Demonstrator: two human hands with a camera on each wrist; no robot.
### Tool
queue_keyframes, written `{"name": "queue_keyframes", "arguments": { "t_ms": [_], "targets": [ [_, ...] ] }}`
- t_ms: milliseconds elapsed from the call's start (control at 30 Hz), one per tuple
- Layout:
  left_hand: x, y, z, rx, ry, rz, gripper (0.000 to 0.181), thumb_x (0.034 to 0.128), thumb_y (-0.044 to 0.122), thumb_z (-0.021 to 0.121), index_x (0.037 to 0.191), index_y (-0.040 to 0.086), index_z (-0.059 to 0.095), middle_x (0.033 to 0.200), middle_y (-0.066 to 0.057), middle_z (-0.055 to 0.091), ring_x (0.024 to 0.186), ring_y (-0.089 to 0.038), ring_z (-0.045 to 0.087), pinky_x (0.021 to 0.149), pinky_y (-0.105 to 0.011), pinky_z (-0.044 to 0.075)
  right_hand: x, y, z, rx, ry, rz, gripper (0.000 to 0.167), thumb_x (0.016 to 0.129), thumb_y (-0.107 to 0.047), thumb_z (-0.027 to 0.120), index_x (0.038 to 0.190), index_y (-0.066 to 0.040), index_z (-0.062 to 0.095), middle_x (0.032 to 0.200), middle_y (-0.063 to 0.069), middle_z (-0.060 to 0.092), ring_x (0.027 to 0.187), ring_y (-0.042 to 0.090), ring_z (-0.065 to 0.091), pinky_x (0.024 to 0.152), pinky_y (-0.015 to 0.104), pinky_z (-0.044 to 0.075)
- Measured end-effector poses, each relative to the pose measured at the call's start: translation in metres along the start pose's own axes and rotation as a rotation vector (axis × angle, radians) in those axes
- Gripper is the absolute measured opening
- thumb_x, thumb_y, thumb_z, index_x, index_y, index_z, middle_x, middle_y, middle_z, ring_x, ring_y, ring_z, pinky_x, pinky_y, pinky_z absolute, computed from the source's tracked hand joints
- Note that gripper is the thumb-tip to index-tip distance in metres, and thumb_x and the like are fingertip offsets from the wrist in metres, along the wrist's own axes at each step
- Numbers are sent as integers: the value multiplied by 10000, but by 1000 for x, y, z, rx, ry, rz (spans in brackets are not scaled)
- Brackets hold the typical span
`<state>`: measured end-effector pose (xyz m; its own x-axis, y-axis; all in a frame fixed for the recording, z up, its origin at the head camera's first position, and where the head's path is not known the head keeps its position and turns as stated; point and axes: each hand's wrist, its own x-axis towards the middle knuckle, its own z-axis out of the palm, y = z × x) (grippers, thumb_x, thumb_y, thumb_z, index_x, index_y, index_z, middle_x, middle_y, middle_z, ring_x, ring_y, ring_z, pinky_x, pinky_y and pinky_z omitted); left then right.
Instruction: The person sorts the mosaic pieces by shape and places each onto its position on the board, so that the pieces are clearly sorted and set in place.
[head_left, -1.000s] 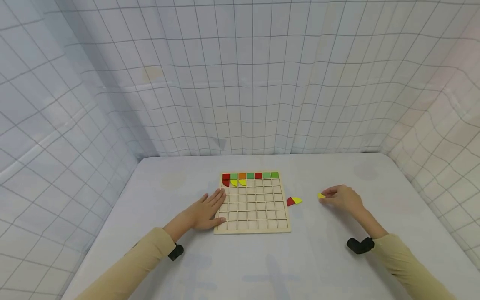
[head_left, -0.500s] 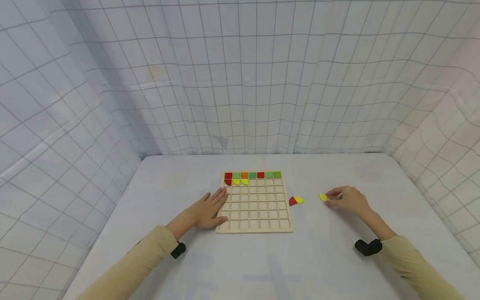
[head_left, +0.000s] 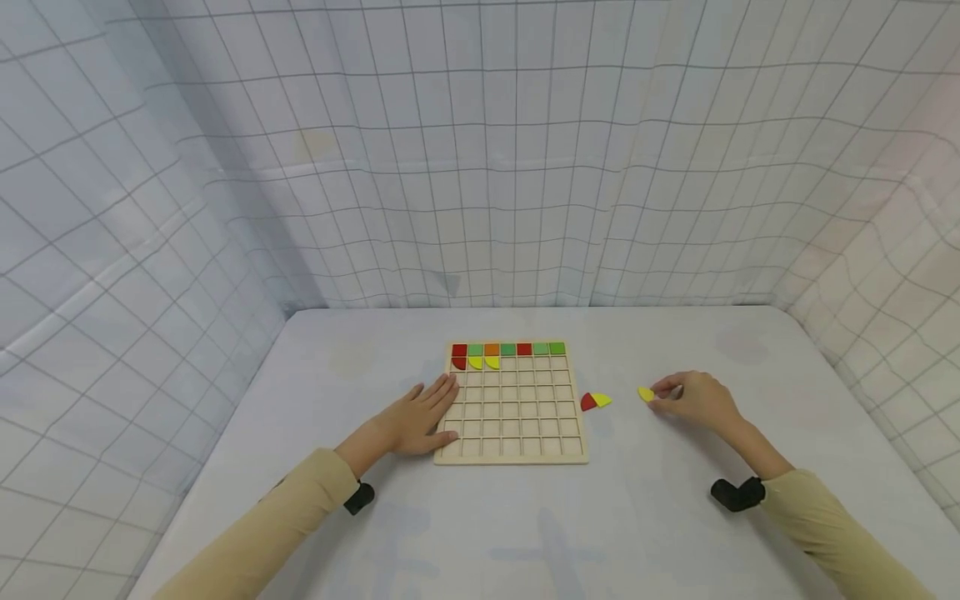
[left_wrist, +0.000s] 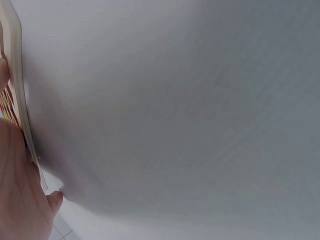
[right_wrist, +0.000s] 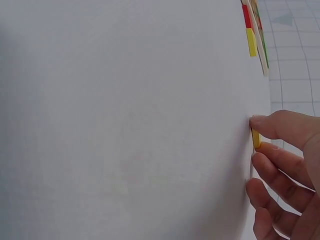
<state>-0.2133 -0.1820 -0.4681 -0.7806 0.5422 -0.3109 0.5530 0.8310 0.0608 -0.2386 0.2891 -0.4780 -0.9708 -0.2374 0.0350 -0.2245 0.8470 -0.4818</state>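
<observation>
A pale wooden grid board (head_left: 521,459) lies on the table in the head view. Coloured square tiles fill its back row; below them sit a red quarter-circle tile (head_left: 459,363) and two yellow ones at the left. My left hand (head_left: 414,423) rests flat on the board's left edge, fingers straight. Off to the right, my right hand (head_left: 697,402) pinches a yellow quarter-circle tile (head_left: 646,394) between thumb and index finger at the tabletop. In the right wrist view this yellow tile (right_wrist: 256,138) shows edge-on between the fingertips.
Just right of the board, a loose red tile (head_left: 589,402) and a loose yellow tile (head_left: 602,400) lie touching on the white table (head_left: 480,533). A grid-patterned white curtain (head_left: 480,167) hangs behind and at both sides.
The pinched yellow tile has turned in my right fingers, showing its rounded side since the earliest frame. The left hand stays on the board. The whole head view has shifted slightly.
</observation>
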Motion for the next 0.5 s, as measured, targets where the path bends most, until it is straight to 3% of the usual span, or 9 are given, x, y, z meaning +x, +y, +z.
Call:
{"name": "queue_keyframes", "arguments": {
  "t_ms": [500],
  "targets": [
    [-1, 0, -2, -4, -1, 13, 836, 979, 584, 358, 1544, 32, 84, 1627, -131, 13, 1510, -276, 18, 1189, -537, 154, 19, -21, 4, -4, 49, -79, 242, 800, -244, 754, 979, -82, 759, 851, 33, 730, 619, 90, 544, 464, 234, 399]
  ]
}}
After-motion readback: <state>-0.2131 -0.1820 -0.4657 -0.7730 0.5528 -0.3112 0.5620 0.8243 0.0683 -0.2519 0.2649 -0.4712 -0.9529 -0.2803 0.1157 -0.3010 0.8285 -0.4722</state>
